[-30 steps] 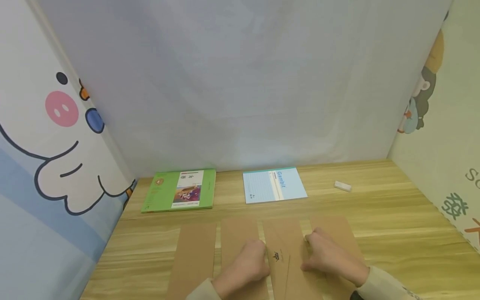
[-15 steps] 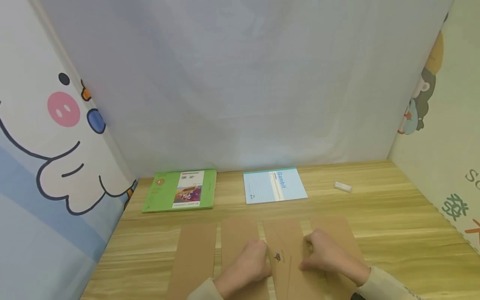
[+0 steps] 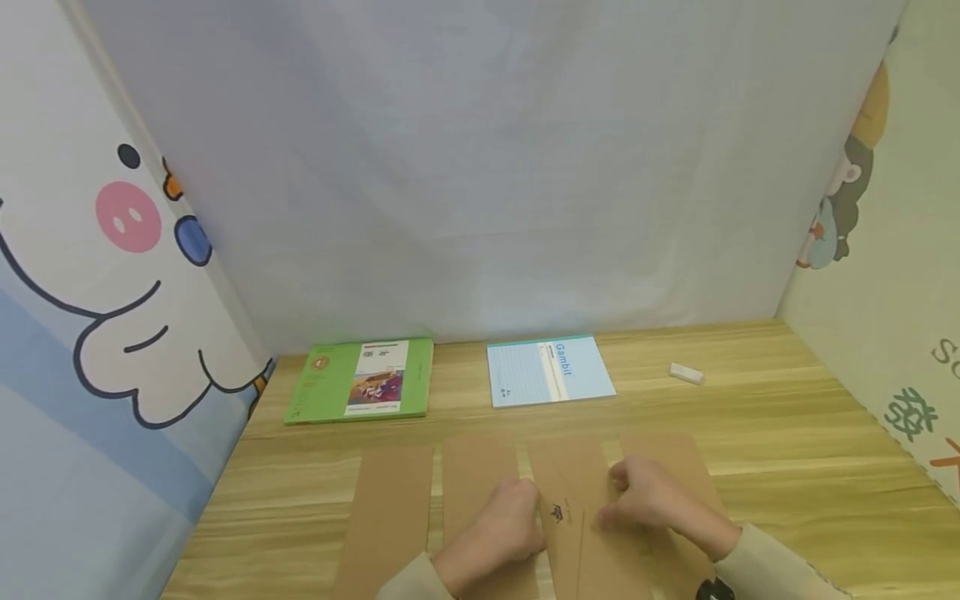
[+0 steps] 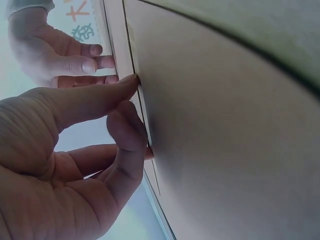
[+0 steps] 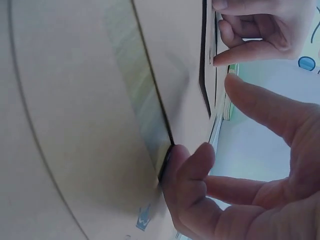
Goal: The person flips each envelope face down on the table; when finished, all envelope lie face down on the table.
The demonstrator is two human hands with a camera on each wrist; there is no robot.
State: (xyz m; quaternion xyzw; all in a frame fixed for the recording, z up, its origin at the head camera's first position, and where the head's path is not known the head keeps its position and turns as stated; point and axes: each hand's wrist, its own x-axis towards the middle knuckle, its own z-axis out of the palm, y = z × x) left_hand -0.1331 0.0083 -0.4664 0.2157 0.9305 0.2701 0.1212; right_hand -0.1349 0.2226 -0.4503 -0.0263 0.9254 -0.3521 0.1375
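Note:
Several brown cardboard strips lie side by side. In the head view my left hand is at the left edge of the strip with a small crown mark, over the strip on its left. The left wrist view shows my thumb and a fingertip touching the cardboard, apart from each other, with another finger bent between them. My right hand is by the marked strip's right edge, over the rightmost strip. In the right wrist view its fingertips touch near a strip's edge, with the thumb apart from them.
The leftmost brown strip lies left of my hands. Farther back on the wooden table are a green book, a blue notebook and a white eraser. Curtains and printed cloths surround the table.
My right hand's thumb and fingers have spread a little and shifted slightly at the marked strip's right edge. That strip has moved slightly right. My left hand has shifted slightly right.

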